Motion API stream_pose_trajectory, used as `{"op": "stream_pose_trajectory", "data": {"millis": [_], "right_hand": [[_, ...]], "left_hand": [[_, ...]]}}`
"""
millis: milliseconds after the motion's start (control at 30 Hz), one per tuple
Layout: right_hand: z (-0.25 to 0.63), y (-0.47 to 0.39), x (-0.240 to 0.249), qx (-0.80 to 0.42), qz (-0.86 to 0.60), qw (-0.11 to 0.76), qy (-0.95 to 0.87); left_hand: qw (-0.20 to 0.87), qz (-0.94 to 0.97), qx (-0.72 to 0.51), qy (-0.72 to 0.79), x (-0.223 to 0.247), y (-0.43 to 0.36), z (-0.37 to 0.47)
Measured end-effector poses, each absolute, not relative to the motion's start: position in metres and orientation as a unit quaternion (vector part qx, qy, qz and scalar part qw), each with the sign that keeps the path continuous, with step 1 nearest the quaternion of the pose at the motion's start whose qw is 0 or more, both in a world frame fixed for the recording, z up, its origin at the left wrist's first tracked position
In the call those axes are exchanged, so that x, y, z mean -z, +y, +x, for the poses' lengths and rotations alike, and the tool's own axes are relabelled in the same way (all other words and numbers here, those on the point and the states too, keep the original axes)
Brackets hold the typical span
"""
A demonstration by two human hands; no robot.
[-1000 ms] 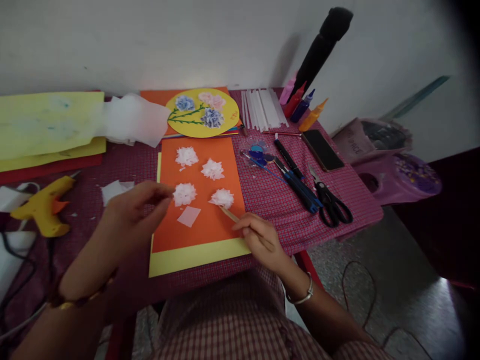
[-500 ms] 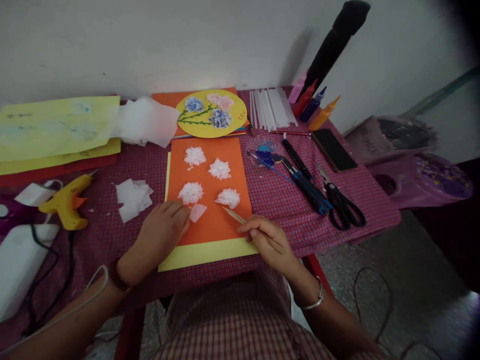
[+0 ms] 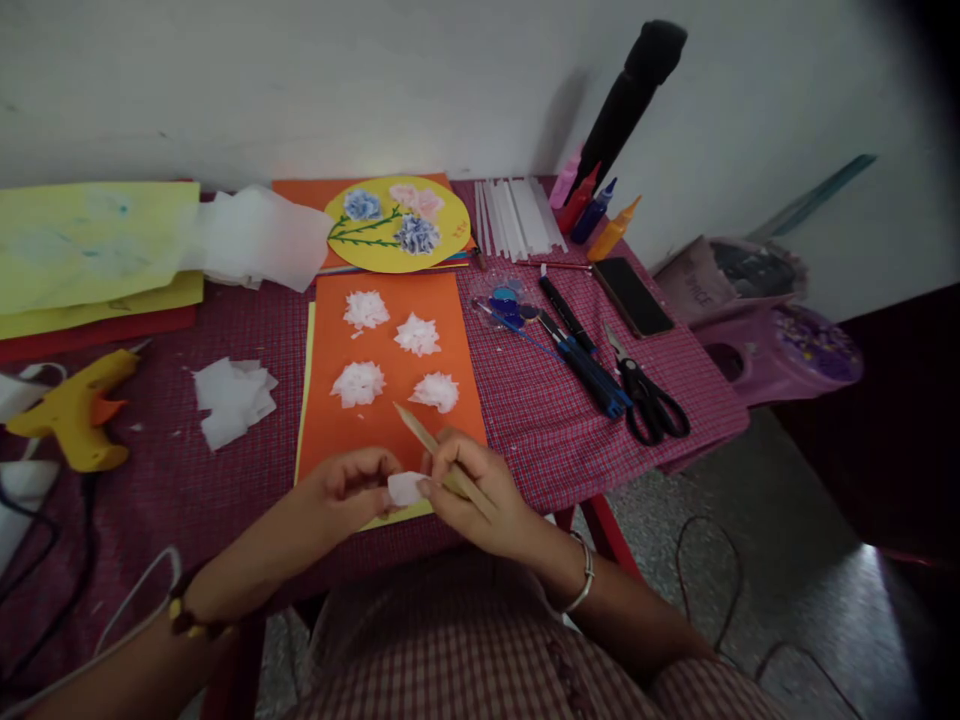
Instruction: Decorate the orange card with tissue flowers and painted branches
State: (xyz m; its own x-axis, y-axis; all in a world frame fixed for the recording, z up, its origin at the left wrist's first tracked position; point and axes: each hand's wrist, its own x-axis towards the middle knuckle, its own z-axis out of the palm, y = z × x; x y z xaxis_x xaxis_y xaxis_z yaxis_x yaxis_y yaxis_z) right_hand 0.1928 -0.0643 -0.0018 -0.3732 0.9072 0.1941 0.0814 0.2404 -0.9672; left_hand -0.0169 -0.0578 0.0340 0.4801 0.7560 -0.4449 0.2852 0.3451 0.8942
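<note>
Over the lower part of the orange sheet (image 3: 390, 345), my left hand (image 3: 341, 495) pinches one side of a small white paper piece (image 3: 406, 488). My right hand (image 3: 480, 495) touches the other side with thumb and finger and also holds a pale pointed wooden stick (image 3: 420, 428), its tip toward the upper left. Several ruffled white paper puffs lie on the sheet, among them one at the lower right (image 3: 435, 392) and one at the lower left (image 3: 358, 384). A pile of white paper squares (image 3: 234, 400) rests on the checked cloth to the left.
At left is a yellow glue gun (image 3: 79, 410) with cords. Behind stands a yellow oval flower card (image 3: 397, 225) beside white sticks (image 3: 517, 218). To the right lie a phone (image 3: 632, 296), a blue cutter (image 3: 592, 375), black scissors (image 3: 651, 400) and upright paint bottles (image 3: 592, 212).
The small white paper piece has been lifted off the orange sheet and is between my hands. My right hand has moved left and down with the stick. The camera view has shifted.
</note>
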Motion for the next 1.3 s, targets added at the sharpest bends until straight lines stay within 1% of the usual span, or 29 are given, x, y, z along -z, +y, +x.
{"op": "stream_pose_trajectory", "data": {"millis": [100,233,333,433,500,567,667,733,1000,1133,1300], "right_hand": [[0.195,-0.070,0.003,-0.459,-0.371,0.416,-0.692],[0.203,-0.075,-0.001,-0.450,-0.361,0.377,-0.724],[0.217,-0.072,-0.002,-0.447,-0.362,0.342,-0.743],[0.236,-0.064,0.004,-0.409,-0.393,0.371,-0.735],[0.246,-0.059,0.009,-0.401,-0.416,0.395,-0.715],[0.251,-0.055,0.012,-0.413,-0.427,0.402,-0.697],[0.250,-0.052,0.013,-0.426,-0.423,0.403,-0.691],[0.247,-0.051,0.013,-0.426,-0.424,0.406,-0.688],[0.246,-0.050,0.016,-0.410,-0.464,0.415,-0.667],[0.246,-0.052,0.017,-0.405,-0.464,0.421,-0.666],[0.249,-0.056,0.011,-0.395,-0.438,0.449,-0.671]], "left_hand": [[0.648,0.599,-0.200,0.426,-0.030,-0.065,-0.014],[0.508,0.669,-0.187,0.509,-0.030,-0.068,-0.002],[0.474,0.686,-0.179,0.522,-0.034,-0.054,0.001],[0.423,0.709,-0.190,0.532,-0.034,-0.025,-0.003],[0.396,0.730,-0.162,0.533,-0.028,-0.004,-0.006],[0.388,0.745,-0.123,0.528,-0.019,0.014,-0.007],[0.412,0.761,-0.060,0.498,-0.004,0.029,-0.004],[0.421,0.769,-0.048,0.478,0.001,0.031,-0.001],[0.366,0.795,-0.141,0.462,0.001,0.028,0.012],[0.334,0.798,-0.167,0.473,0.004,0.026,0.017],[0.316,0.791,-0.190,0.488,0.006,0.026,0.022]]}}
